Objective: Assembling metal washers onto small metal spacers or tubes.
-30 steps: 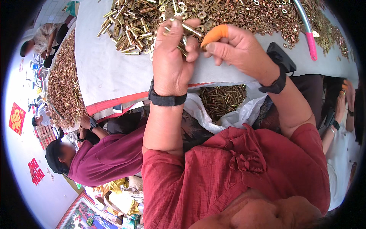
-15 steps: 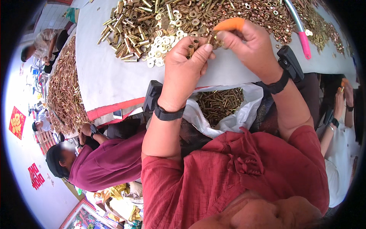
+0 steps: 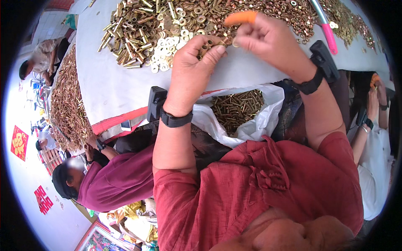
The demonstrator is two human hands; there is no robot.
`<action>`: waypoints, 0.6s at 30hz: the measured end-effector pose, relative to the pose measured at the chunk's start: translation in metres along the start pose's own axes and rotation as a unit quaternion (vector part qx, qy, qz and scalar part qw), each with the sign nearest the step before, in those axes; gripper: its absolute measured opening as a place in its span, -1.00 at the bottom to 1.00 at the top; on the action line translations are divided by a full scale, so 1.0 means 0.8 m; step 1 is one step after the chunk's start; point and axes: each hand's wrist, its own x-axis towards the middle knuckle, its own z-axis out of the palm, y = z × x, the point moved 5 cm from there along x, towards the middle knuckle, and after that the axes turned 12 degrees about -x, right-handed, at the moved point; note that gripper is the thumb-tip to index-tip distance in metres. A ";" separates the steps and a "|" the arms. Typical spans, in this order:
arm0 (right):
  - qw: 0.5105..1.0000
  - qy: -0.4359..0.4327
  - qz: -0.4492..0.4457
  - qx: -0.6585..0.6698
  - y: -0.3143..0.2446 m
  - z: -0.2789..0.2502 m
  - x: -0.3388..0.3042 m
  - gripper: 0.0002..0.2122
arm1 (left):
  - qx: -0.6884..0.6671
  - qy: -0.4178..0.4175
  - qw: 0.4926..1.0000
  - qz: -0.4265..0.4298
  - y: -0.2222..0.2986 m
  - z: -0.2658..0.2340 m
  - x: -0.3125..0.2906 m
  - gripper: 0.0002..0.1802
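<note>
from my distant seat i have the left hand point(image 3: 190, 69) clamped on a few short brass tubes point(image 3: 205, 47), thumb pressing them against the curled fingers, their round mouths showing above the near part of the worktop point(image 3: 117, 83). the right hand point(image 3: 274, 44) is just to the right of it, the two hands apart, its index finger in an orange finger cover point(image 3: 240, 18); i can't tell whether its fingertips grip anything. on my feed both wrists wear black straps. beyond the hands, a heap of loose tubes point(image 3: 130, 37) lies far left on the worktop, with pale flat washers point(image 3: 165, 54) scattered at its right side, and a broad spread of small coppery nuts point(image 3: 289, 16) reaches far right. a tool with a pink handle point(image 3: 329, 39) lies on that right side. on the near side, below the worktop's edge, i see a white bag point(image 3: 268, 113) gaping around many more metal pieces point(image 3: 236, 108). further left, a person in a purple top point(image 3: 121, 180) sits beside another big coppery heap point(image 3: 69, 104); at the far right i make out another person's hands point(image 3: 374, 100).
</note>
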 end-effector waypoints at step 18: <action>0.907 0.079 -0.098 -0.402 0.021 0.020 -0.012 -0.78 | 0.030 0.023 0.999 -0.013 -0.003 -0.006 0.010 -0.83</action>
